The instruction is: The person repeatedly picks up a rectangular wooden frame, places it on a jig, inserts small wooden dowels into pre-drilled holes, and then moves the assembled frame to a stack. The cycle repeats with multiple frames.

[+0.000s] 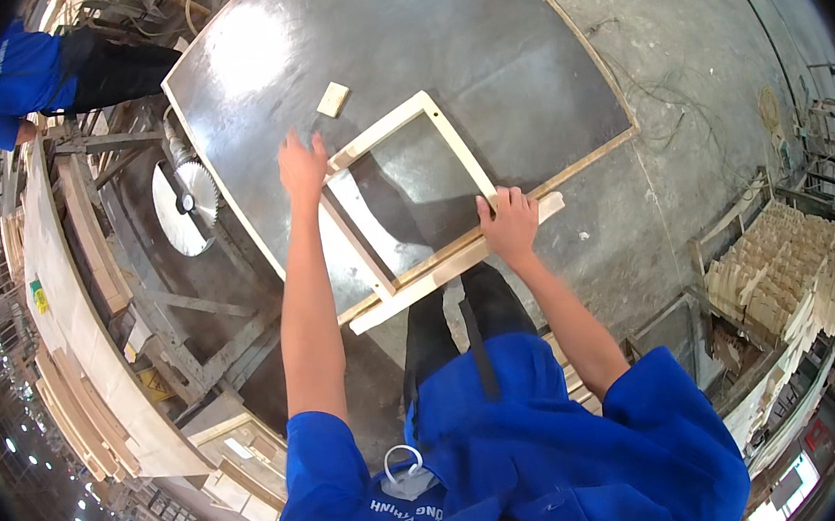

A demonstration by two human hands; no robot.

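A pale wooden frame [394, 120] lies on a dark, shiny tabletop [507, 41]. Its near rail is longer than the others, sticks out past both side rails and lies along the table's near edge. My right hand [512, 225] is closed over the near right corner, thumb by the side rail and fingers over the long rail. At the far left corner is my left hand [302, 169], fingers apart and stretched away from me; whether it touches the wood I cannot tell. A small wooden block [333, 100] lies just beyond that hand.
A circular saw blade [196, 193] stands exposed left of the table, beside a metal stand. Another person in a blue shirt [29, 72] is at the far left, near long boards [82, 323]. Stacked wood pieces [784, 260] fill a rack on the right. Concrete floor [692, 83] lies beyond the table.
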